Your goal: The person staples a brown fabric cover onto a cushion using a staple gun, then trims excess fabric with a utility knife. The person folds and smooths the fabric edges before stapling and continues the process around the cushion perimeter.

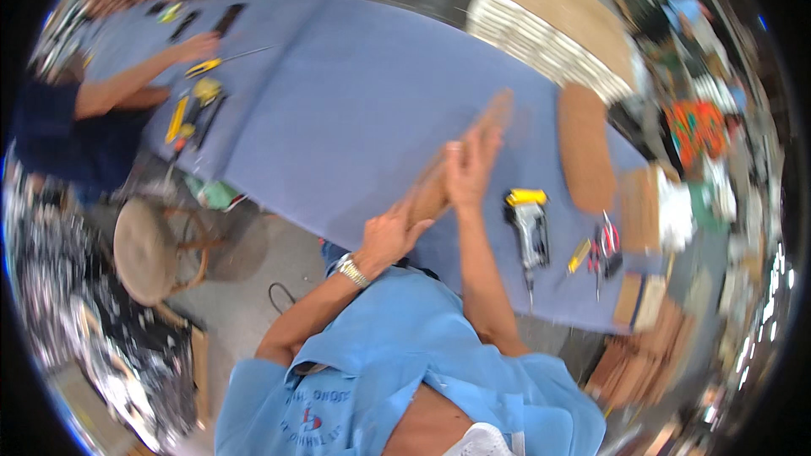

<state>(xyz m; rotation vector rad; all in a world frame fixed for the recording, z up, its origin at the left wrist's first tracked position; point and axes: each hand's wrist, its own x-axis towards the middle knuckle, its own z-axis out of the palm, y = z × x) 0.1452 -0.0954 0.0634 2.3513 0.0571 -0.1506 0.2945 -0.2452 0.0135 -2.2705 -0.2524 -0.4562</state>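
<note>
Both my hands are on a long brown padded piece (432, 196), seen nearly edge-on and blurred by motion, slanting above the blue tabletop (355, 93). My left hand (389, 238), with a metal watch on its wrist, grips the near end. Farther along, my right hand (471, 171) is wrapped round the piece toward its far end. A similar brown rounded panel (585, 148) lies on the table to the right. Closer to me, right of my right forearm, rests a grey staple gun (530, 232) with a yellow part.
Pliers with red handles (608, 238) and a yellow cutter (579, 255) lie at the right. A co-worker's hand (199, 46) is by a yellow-handled screwdriver (205, 67) on the left. A round stool (145, 252) stands lower left; stacked white-edged panels (549, 29) are beyond the table.
</note>
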